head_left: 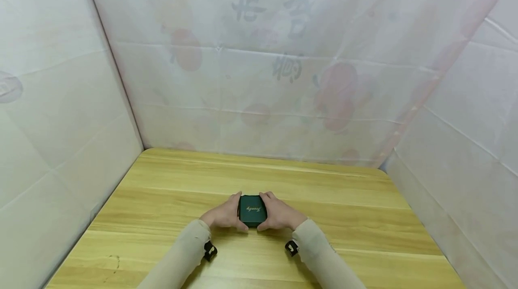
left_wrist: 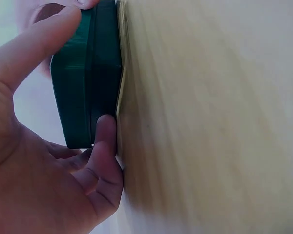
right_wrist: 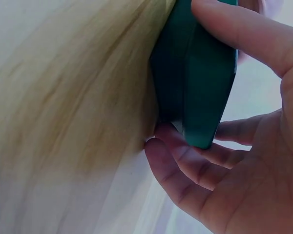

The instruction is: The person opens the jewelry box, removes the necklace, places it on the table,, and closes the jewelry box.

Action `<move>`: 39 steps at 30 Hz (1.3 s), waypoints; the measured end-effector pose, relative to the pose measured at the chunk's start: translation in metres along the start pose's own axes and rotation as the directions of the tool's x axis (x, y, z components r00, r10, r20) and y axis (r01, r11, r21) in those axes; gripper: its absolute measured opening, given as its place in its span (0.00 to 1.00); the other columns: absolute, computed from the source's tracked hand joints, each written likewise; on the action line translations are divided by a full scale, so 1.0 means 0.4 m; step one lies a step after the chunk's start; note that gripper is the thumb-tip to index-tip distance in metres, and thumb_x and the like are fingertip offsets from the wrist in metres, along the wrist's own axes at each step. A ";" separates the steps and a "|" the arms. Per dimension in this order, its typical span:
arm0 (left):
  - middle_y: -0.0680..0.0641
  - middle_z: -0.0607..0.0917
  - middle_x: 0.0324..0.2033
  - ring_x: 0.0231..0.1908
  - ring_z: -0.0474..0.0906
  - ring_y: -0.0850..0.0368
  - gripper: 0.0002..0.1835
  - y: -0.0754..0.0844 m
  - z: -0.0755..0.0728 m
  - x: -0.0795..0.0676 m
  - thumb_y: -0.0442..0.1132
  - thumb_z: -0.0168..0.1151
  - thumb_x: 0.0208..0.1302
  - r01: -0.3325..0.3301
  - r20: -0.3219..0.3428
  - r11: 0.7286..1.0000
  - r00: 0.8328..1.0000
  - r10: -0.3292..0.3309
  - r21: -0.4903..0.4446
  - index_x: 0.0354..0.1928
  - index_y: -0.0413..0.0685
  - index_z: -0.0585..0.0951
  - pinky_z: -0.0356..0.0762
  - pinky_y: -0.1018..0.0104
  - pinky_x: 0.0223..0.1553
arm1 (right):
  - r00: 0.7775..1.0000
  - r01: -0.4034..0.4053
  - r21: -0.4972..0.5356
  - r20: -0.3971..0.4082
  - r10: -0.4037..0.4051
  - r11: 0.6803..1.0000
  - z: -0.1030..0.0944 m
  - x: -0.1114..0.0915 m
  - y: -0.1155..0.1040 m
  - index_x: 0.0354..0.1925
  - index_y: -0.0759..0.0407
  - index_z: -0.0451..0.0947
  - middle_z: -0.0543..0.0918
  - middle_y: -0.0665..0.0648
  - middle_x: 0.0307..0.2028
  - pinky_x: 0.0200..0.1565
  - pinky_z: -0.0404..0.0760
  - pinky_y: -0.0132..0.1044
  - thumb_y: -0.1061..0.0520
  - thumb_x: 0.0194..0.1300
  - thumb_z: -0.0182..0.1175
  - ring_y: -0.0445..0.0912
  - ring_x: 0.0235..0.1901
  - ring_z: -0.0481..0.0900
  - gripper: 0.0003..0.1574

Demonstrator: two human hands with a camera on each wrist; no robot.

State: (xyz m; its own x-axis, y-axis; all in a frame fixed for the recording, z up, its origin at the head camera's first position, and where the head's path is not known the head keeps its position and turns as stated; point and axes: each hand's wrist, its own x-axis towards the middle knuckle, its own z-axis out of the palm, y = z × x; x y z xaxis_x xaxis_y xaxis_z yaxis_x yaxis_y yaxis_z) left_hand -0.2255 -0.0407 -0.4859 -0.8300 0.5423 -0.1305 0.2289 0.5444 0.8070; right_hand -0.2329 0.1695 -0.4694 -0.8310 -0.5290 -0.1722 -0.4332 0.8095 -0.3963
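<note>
Around a pale wooden tabletop (head_left: 251, 172), three pinkish-white fabric screens make an enclosure: a broad, creased back sheet (head_left: 226, 82) with faded red blots and grey characters, a plain-looking left sheet (head_left: 60, 136) with a rounded print near its edge, and a right sheet (head_left: 465, 136) crossed by fold lines. The tabletop itself has yellowish grain and rounded far corners. Over it reach two cream-coloured fabric sleeves, the left sleeve (head_left: 178, 253) and the right sleeve (head_left: 323, 253), angled in towards each other. Beyond the cuffs, the left hand (head_left: 224, 213) and the right hand (head_left: 281, 213) grip opposite sides of one thing, thumbs at its near side and fingers bent about its far side, clamped on it. That thing is a dark green, box-shaped case with cut corners (head_left: 252, 217), between the two hands near the middle of the table, flat side up, its underside close to the wood; I cannot tell whether it touches all along. Smaller still are a black device at the left wrist (head_left: 210, 251) and a black device at the right wrist (head_left: 292, 248). Smallest is the gold script lettering (head_left: 254, 208) on the case's top, upside down in the head view
</note>
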 end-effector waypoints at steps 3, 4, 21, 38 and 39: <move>0.32 0.61 0.60 0.56 0.65 0.42 0.60 0.002 0.000 0.002 0.39 0.78 0.44 -0.014 -0.002 1.000 1.000 0.014 0.013 0.69 0.27 0.44 0.63 0.47 0.57 | 1.000 -0.004 0.008 0.000 0.004 1.000 0.000 0.001 -0.001 0.71 0.68 0.47 0.63 0.64 0.61 0.51 0.74 0.46 0.43 0.46 0.75 0.52 0.50 0.73 0.68; 0.33 0.62 0.59 0.56 0.65 0.42 0.60 0.004 0.000 0.003 0.38 0.78 0.44 -0.021 -0.001 1.000 1.000 0.021 0.015 0.69 0.27 0.45 0.63 0.47 0.57 | 1.000 -0.006 0.011 0.000 0.006 1.000 0.000 0.001 -0.001 0.72 0.68 0.46 0.63 0.65 0.61 0.50 0.74 0.46 0.43 0.46 0.75 0.52 0.50 0.73 0.69; 0.34 0.63 0.58 0.54 0.66 0.43 0.59 0.005 0.008 0.008 0.35 0.78 0.42 -0.015 -0.012 0.999 1.000 0.016 0.049 0.69 0.29 0.46 0.65 0.49 0.55 | 1.000 -0.004 0.000 -0.003 0.004 1.000 0.006 0.007 0.001 0.69 0.66 0.54 0.64 0.61 0.59 0.50 0.74 0.45 0.44 0.44 0.76 0.50 0.49 0.73 0.64; 0.36 0.64 0.56 0.53 0.67 0.44 0.56 0.009 -0.001 0.003 0.35 0.77 0.43 -0.041 -0.014 0.999 0.999 0.041 0.015 0.68 0.30 0.50 0.66 0.48 0.54 | 1.000 0.022 -0.010 -0.022 -0.022 1.000 -0.009 -0.001 -0.007 0.68 0.68 0.54 0.67 0.61 0.56 0.50 0.74 0.45 0.44 0.44 0.76 0.50 0.47 0.73 0.64; 0.36 0.64 0.57 0.53 0.67 0.44 0.56 0.010 -0.002 0.003 0.35 0.77 0.43 -0.046 -0.016 0.999 0.999 0.046 0.008 0.68 0.30 0.49 0.65 0.48 0.55 | 0.999 0.026 -0.005 -0.027 -0.027 1.000 -0.013 -0.003 -0.008 0.68 0.68 0.54 0.67 0.61 0.56 0.50 0.74 0.45 0.44 0.44 0.76 0.50 0.47 0.73 0.64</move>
State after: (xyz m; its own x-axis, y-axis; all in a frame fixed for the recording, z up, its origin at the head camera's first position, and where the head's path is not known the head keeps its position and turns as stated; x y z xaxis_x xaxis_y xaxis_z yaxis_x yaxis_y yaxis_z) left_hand -0.2259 -0.0385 -0.4822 -0.8264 0.5568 -0.0842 0.2708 0.5240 0.8075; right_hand -0.2323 0.1687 -0.4634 -0.8282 -0.5433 -0.1375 -0.4567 0.7964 -0.3965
